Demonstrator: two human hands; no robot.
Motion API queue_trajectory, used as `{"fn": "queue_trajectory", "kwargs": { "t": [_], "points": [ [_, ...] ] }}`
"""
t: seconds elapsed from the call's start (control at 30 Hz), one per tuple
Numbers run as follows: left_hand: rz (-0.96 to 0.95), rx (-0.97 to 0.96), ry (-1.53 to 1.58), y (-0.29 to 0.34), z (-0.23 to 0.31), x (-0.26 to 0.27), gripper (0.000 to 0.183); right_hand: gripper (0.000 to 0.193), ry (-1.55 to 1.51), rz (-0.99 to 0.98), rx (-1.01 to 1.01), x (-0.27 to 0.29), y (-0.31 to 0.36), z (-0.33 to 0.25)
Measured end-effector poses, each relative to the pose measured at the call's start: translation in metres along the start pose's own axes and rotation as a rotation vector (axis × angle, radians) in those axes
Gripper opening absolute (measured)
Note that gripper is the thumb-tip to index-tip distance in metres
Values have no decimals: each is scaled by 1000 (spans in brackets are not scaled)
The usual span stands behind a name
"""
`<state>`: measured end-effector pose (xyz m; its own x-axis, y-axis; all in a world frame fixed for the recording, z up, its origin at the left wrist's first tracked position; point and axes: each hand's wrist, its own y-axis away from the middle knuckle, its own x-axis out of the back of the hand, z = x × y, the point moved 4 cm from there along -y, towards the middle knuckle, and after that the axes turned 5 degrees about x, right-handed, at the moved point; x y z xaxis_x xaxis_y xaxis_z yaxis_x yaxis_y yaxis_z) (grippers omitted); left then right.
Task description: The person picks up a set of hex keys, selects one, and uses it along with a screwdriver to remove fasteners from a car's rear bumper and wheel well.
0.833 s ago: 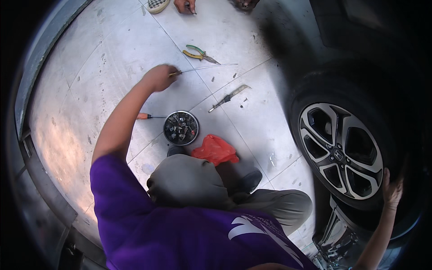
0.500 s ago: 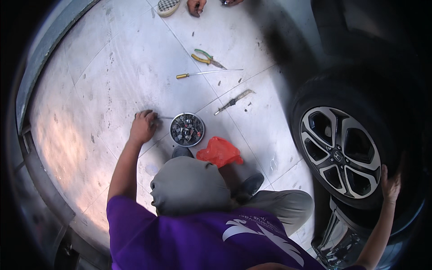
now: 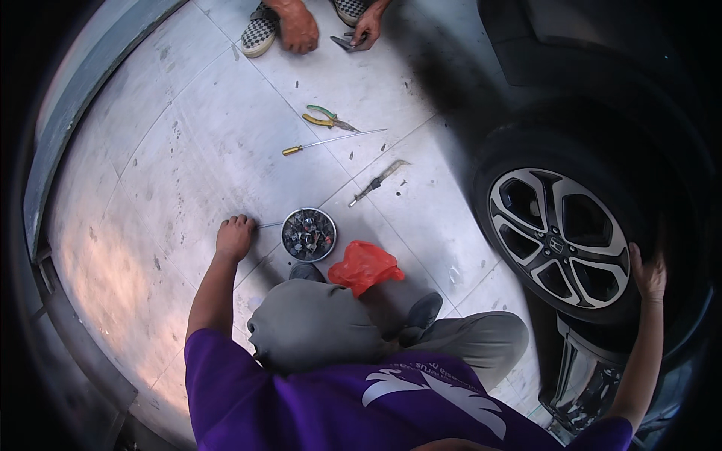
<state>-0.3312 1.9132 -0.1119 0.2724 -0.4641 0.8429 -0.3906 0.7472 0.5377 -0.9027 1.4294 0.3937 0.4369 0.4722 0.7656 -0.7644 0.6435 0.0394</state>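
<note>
right grip [image 3: 649, 276] spread wide against tyre [image 3: 519, 150] | left grip [image 3: 235, 239] low at floor [image 3: 150, 225], fingers curled, cannot tell if closed round hidden end of slim metal shaft [image 3: 269, 225], likely a screwdriver, reaching round pan [image 3: 336, 237] | best: grasp handle fully, draw away sideways without tipping pan | beyond: hook-bladed knife [image 3: 378, 184], yellow-handled screwdriver [image 3: 331, 140], pliers [image 3: 335, 121]

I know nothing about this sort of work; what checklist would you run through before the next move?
1. Left hand at the metal shaft: ok.
2. Its grip closed around a handle: cannot tell; the hand blocks the view.
3. Right hand against the tyre: ok.
4. Bowl upright, small pieces inside: ok.
5. Tools off the floor: not ok; pliers lie there.
6. Co-worker's hands apart from pliers: ok.
</note>
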Motion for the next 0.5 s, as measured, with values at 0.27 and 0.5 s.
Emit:
{"fn": "queue_trajectory", "kwargs": {
  "t": [0.27,0.5],
  "points": [
    [-166,-18,198,66,-21,25,19,82,-36,1,-7,14,-4,-19],
    [-343,86,80,85,-29,89,24,85,-24,-7,-42,13,2,-19]
  ]
}}
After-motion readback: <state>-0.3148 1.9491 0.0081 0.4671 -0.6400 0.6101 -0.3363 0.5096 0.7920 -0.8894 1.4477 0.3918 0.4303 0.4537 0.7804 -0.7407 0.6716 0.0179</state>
